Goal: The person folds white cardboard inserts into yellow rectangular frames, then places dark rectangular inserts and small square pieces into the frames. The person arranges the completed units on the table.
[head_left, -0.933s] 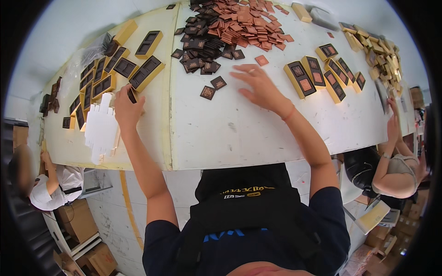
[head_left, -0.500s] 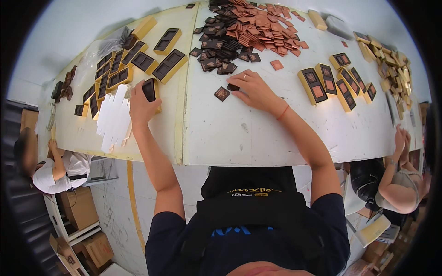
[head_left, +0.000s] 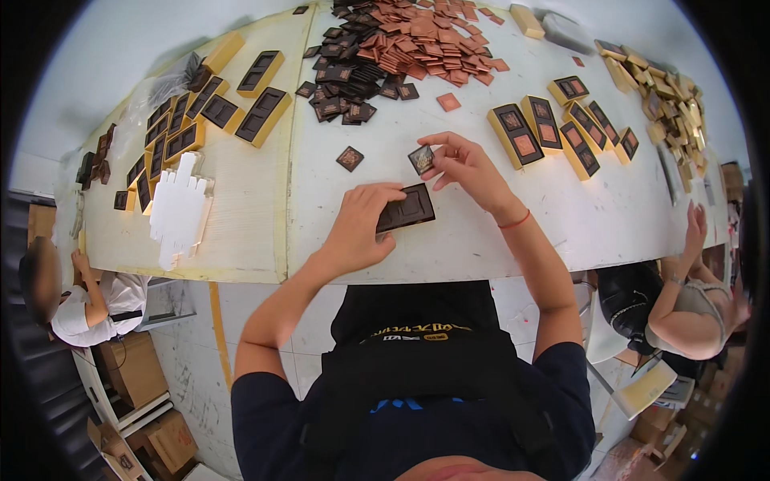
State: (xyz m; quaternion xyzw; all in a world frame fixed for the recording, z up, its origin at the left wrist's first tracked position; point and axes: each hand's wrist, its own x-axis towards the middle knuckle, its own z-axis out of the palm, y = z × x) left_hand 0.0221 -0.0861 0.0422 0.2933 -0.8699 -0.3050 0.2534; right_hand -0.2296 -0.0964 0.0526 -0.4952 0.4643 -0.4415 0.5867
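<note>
My left hand (head_left: 361, 224) is wrapped round the left end of a gold box with a dark two-compartment insert (head_left: 411, 207), in front of me at the table's middle. Both compartments that show look bare, though my fingers cover part of the insert. Just above its right end, my right hand (head_left: 467, 171) pinches a dark square wrapped chocolate (head_left: 421, 159) between thumb and fingers, its patterned face showing. Another dark square chocolate (head_left: 350, 159) lies alone on the table to the left. Farther back is a heap of dark squares (head_left: 345, 80) beside copper-coloured squares (head_left: 433, 44).
At left stand several gold boxes with bare dark inserts (head_left: 261, 118), beside a stack of white card pieces (head_left: 178, 212). To the right are several boxes holding squares (head_left: 516, 138), then piled gold boxes (head_left: 670, 112). People sit at both table ends, one in a white sleeve (head_left: 79, 319).
My left hand has brought the gold box rightward from the left group to the middle. My right hand has lifted a dark square off the table and moved it nearer the box.
</note>
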